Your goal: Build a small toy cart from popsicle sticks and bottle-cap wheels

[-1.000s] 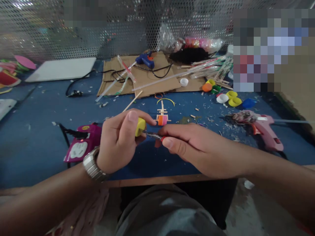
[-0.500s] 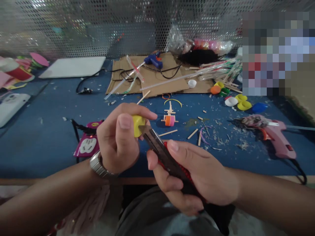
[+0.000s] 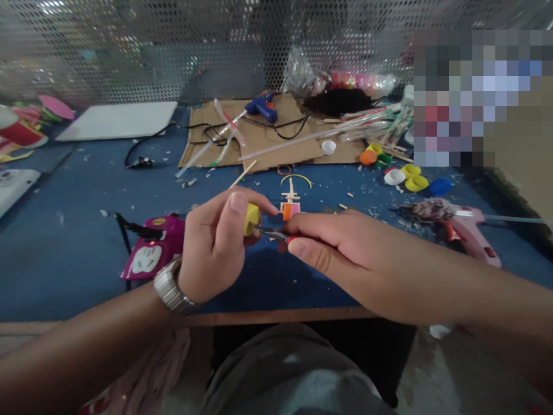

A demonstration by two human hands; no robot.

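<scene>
My left hand (image 3: 218,245) is closed around a yellow bottle cap (image 3: 251,221), pinched between thumb and fingers with its open side facing right. In my right hand (image 3: 349,253) is a utility knife (image 3: 274,233) with red on its handle, which the hand mostly hides. Its blade points left, with the tip at the cap's rim; whether it cuts into the plastic I cannot tell. Just beyond my hands lies a small stick assembly (image 3: 291,197) with an orange and pink cap piece (image 3: 291,212), partly covered by my right fingers.
A purple power strip (image 3: 166,236) is left of my hands. At the right lie a pink glue gun (image 3: 469,227) and loose caps (image 3: 416,183). Behind, a blue glue gun (image 3: 262,108) rests on cardboard (image 3: 294,151), beside wrapped sticks (image 3: 371,127). A white phone (image 3: 15,187) is far left.
My right hand has turned over and moved up, palm now downward, bringing the knife nearly level. My left hand with the yellow cap has shifted slightly right.
</scene>
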